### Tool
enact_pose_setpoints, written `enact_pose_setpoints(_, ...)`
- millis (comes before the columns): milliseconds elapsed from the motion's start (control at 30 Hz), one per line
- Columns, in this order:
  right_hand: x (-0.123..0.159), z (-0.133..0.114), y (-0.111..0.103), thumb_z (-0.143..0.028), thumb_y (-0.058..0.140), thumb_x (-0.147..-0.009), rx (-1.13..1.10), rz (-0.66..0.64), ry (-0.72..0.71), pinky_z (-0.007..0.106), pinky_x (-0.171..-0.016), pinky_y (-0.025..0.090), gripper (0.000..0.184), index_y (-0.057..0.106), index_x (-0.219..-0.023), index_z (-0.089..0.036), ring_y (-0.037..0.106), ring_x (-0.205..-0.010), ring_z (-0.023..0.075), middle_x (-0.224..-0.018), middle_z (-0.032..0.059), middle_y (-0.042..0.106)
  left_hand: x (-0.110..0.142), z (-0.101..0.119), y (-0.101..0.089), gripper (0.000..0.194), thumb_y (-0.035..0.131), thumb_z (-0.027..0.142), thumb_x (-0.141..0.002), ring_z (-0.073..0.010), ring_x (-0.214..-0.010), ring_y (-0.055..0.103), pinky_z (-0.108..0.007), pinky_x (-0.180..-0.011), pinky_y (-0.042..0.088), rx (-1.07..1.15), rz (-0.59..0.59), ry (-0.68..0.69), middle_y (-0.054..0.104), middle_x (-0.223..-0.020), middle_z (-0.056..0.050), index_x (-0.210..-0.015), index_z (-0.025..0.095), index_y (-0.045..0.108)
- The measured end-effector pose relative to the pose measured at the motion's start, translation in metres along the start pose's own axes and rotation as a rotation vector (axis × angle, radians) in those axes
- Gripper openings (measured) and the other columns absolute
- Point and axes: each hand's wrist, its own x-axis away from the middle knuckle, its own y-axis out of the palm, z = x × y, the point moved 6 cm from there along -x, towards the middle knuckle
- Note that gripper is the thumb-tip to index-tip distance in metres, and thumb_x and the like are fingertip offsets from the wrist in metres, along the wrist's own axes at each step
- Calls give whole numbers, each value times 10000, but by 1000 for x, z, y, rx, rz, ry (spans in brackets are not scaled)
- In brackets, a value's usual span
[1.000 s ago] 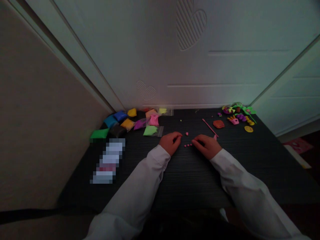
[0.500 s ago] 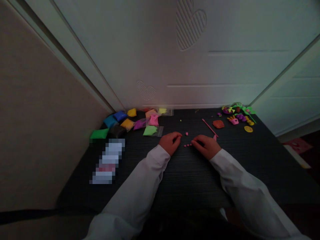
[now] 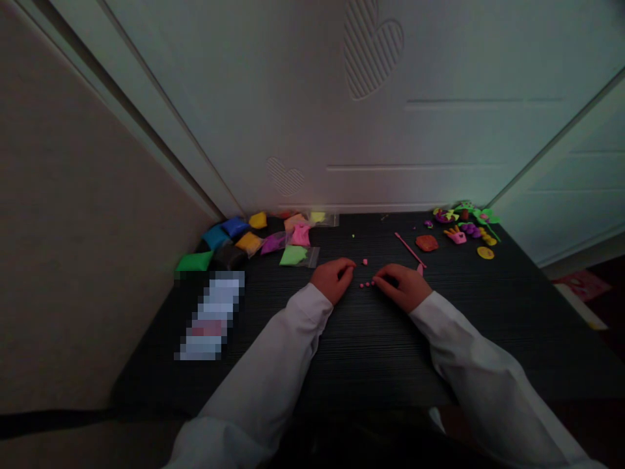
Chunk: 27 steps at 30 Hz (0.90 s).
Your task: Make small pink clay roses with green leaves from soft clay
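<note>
Three tiny pink clay balls (image 3: 368, 284) lie in a short row on the dark table, between my hands. My right hand (image 3: 404, 285) is closed in a pinch, with its thumb and fingertips at the rightmost ball. Left of the row, my left hand (image 3: 334, 279) rests with curled fingers, thumb and forefinger tips together; anything between them is too small to make out. A small pink clay lump (image 3: 364, 262) sits just beyond the balls. Behind my right hand are a thin pink stick tool (image 3: 410, 250) and a pink piece (image 3: 420, 268), partly hidden.
Bags of coloured clay, including a green one (image 3: 194, 262) and a pink one (image 3: 300, 234), cover the back left. A blurred sheet (image 3: 211, 316) lies at left. Small clay figures (image 3: 456, 234), a reddish-brown piece (image 3: 426, 243) and a yellow disc (image 3: 485, 252) are at right. A white panel (image 3: 293, 130) rises behind.
</note>
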Motion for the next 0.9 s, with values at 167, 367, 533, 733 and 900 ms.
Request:
enact_pose_setpoints(167,0,2,1,-270,484,-729,-16,14,4,252,-613,417,125,548,-805,-194,521,-660,125,-734,14,571,0,0,0,206,405,247,-776,-116,-703,563,-230,-657,439,-4,0,-8,628,-809,-9,-876,185,574)
enact_pose_setpoints(367,1,-1,-1,-267,431,-767,-23,20,-3,265,-656,419,159,548,-847,-194,536,-708,134,-783,26,589,0,1,-1,208,402,242,-776,-118,-733,565,-231,-676,442,4,-5,0,629,-815,-8,-873,185,576)
enact_pose_setpoints(533,0,-4,-3,-279,385,-794,-29,28,-11,281,-701,418,197,559,-831,-192,549,-761,146,-817,37,604,0,0,-1,206,402,238,-776,-115,-732,563,-233,-686,441,9,1,0,627,-823,-7,-876,187,575)
enact_pose_setpoints(733,0,-1,-1,-262,410,-779,-30,31,-12,272,-704,423,178,557,-852,-193,547,-765,144,-835,36,599,0,1,-1,201,403,246,-779,-116,-737,566,-226,-680,442,4,-5,-1,627,-821,-5,-870,188,573)
enact_pose_setpoints(900,1,2,1,-254,430,-763,-23,39,1,281,-688,428,179,551,-880,-195,546,-749,147,-828,36,597,0,1,-1,204,400,246,-780,-117,-728,566,-228,-675,440,-5,-5,-1,627,-816,-5,-878,187,570)
